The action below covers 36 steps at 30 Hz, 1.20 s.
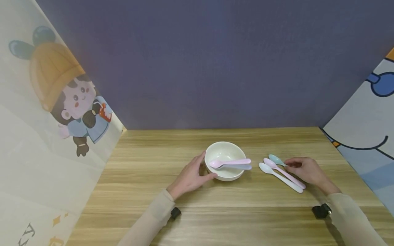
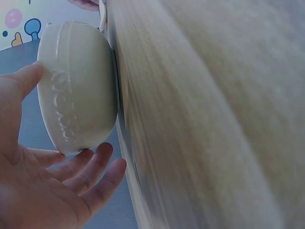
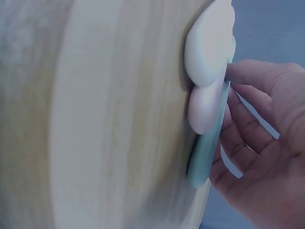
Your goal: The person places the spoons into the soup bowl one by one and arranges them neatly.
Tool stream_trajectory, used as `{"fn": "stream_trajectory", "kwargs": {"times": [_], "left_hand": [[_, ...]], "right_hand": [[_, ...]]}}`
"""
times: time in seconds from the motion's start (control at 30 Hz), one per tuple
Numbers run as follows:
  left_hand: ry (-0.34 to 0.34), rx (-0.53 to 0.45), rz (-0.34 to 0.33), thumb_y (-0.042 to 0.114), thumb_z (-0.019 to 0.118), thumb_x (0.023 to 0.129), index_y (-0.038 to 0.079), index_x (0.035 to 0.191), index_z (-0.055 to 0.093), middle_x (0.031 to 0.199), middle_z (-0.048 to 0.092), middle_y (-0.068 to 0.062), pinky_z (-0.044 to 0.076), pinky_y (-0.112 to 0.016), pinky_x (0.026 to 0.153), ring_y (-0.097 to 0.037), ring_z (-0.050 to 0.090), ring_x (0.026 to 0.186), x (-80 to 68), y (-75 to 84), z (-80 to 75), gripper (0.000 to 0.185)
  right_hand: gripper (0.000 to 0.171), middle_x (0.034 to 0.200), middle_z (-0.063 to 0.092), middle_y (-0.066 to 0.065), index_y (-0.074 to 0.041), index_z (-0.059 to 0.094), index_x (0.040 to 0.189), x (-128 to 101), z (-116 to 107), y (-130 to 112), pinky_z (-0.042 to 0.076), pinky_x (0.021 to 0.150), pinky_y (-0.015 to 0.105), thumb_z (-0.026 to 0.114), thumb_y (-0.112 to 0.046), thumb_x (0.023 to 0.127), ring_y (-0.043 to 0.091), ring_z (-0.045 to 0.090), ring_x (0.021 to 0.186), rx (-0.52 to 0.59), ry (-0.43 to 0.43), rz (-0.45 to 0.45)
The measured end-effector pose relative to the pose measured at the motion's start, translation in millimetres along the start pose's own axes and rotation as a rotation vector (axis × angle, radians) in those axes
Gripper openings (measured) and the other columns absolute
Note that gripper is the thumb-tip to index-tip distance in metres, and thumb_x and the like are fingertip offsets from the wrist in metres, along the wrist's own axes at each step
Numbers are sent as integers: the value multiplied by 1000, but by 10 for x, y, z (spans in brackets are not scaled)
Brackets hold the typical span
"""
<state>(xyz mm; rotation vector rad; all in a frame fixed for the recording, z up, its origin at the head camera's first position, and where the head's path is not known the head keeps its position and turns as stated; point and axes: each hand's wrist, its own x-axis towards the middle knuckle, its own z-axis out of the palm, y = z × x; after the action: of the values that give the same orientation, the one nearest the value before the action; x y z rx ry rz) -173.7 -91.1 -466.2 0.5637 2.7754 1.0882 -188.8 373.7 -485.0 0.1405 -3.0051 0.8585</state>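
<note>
A cream bowl (image 1: 215, 147) stands mid-table with a pink spoon (image 1: 234, 161) and a pale blue spoon (image 1: 244, 167) lying in it, handles over the right rim. My left hand (image 1: 195, 172) cups the bowl's left side, thumb near the rim and straight fingers at its base; in the left wrist view the bowl (image 2: 76, 86) sits against my left hand (image 2: 52, 186). To the right lie a white spoon (image 1: 278, 177), a pink spoon (image 1: 284, 173) and a teal spoon (image 1: 275, 159). My right hand (image 1: 303, 169) touches the teal spoon's handle with its fingertips; the teal spoon (image 3: 205, 157) lies flat.
The wooden table (image 1: 215, 212) is boxed in by a purple back wall (image 1: 215, 68) and cartoon-printed panels left (image 1: 55, 119) and right (image 1: 366, 143). Black wrist cameras (image 1: 320, 211) sit on both sleeves.
</note>
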Motion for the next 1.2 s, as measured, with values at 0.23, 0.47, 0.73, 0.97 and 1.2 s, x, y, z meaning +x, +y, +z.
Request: {"fn": "stream_trajectory", "kwargs": {"times": [0.23,0.47,0.73,0.97,1.2], "left_hand": [[1,-6,1,70,70,93,18,172,23,172,39,-9,36,-57,128,-32,41,157,2,2,2,106],[2,-11,4,69,70,93,17,172,23,172,39,-10,36,-57,128,-33,41,156,4,-1,6,106],[2,-7,1,69,71,93,17,172,23,171,41,-11,37,-57,127,-33,42,156,-2,0,5,105],[-9,-2,-7,70,70,93,18,172,21,172,38,-12,36,-56,128,-33,40,157,3,-8,10,106],[-8,-7,-13,70,70,93,18,172,22,172,38,-11,35,-56,128,-33,38,158,-5,2,2,106]], "right_hand": [[27,96,80,11,1,81,112,4,-3,17,51,64,21,79,-20,96,13,68,82,-9,-9,1],[26,94,79,9,0,81,112,3,1,16,51,63,22,80,-19,94,15,67,82,-12,-14,-8],[26,95,80,10,0,81,112,2,-18,3,51,64,21,80,-19,95,10,66,81,-11,-24,-12],[26,95,80,9,0,81,112,-3,-34,-6,53,64,21,80,-18,94,9,67,81,-4,-17,-10],[25,93,80,7,-1,82,111,0,-43,-9,53,64,21,81,-19,93,7,66,79,-8,-5,-25]]}}
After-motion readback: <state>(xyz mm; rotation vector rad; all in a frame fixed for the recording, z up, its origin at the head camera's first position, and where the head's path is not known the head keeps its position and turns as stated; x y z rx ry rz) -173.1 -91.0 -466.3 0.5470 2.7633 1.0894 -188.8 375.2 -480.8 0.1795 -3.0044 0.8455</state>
